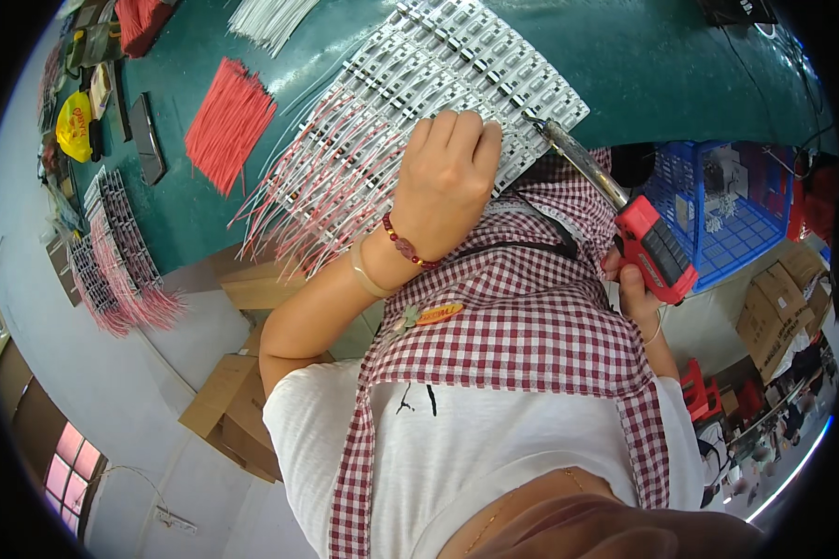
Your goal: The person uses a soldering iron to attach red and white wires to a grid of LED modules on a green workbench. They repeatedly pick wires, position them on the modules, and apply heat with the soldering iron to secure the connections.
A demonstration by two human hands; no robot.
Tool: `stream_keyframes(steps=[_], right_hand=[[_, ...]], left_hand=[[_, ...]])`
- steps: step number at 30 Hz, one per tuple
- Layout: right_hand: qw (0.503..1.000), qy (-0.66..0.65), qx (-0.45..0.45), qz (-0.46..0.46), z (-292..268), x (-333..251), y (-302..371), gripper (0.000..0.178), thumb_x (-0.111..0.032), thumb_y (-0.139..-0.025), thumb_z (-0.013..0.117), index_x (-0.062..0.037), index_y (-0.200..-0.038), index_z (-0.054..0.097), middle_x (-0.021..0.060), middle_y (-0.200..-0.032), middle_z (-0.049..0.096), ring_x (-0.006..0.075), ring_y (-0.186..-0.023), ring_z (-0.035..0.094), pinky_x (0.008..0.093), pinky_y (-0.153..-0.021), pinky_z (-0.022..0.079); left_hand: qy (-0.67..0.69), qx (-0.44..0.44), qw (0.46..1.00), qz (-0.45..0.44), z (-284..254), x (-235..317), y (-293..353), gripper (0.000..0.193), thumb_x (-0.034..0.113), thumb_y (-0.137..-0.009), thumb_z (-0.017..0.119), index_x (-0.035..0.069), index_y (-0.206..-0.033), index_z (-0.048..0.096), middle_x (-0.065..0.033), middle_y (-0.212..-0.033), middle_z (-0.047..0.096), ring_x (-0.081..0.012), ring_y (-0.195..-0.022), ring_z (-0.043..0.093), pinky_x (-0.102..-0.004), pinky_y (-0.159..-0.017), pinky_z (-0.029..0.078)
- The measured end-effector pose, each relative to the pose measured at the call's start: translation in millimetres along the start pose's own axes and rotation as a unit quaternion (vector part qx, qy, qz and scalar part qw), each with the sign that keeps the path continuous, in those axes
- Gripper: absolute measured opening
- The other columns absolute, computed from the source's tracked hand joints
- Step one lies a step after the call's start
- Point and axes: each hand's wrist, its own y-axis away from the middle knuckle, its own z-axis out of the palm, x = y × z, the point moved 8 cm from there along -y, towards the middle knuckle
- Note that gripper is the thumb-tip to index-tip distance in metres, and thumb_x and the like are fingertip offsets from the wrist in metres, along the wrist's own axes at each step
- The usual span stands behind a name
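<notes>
Bright, fairly even light falls on my white short-sleeved T-shirt [503, 419] and my bare left hand [447, 172], which looks sharp. Pale glare lies on the glossy dark-green bench [662, 65]. The fisheye bends my bench's edge and blackens the corners; near a glowing white strip [794, 473] at lower right, small background shapes turn soft.

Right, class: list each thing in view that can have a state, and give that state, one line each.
Left hand: curled over the component panel, fingertips hidden
Right hand: gripping the soldering iron
Soldering iron: held, tip at the panel
Component panel: partly wired
Red wire bundle: lying loose
Smartphone: lying flat, looks dark
Blue plastic basket: open, holding white pieces
</notes>
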Motion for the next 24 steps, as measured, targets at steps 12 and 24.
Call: stream_keyframes(steps=[12, 24], right_hand=[[1.0, 0.012, 0.012, -0.01, -6.3, 11.7, 9.0, 0.023, -0.018, -0.088, 0.064, 0.0017, -0.099, 0.063, 0.0054, -0.081, 0.064, 0.014, -0.07, 0.06, 0.0272, -0.064, 0.048], [1.0, 0.014, 0.015, -0.011, -5.1, 4.3, 4.1, 0.027, -0.023, -0.085, 0.065, 0.0036, -0.091, 0.063, 0.0065, -0.071, 0.063, 0.0142, -0.061, 0.059, 0.0275, -0.057, 0.047]], left_hand=[[0.037, 0.026, 0.999, 0.008, -0.1, 8.8, 4.4, 0.024, -0.001, -0.068, 0.062, 0.001, -0.092, 0.065, -0.0068, -0.074, 0.048, -0.0226, -0.069, 0.049, -0.0338, -0.063, 0.042], [0.033, 0.017, 0.999, 0.004, 2.5, 10.3, 3.1, 0.024, -0.002, -0.068, 0.063, 0.002, -0.092, 0.065, -0.0071, -0.074, 0.046, -0.0229, -0.069, 0.049, -0.034, -0.063, 0.042]])
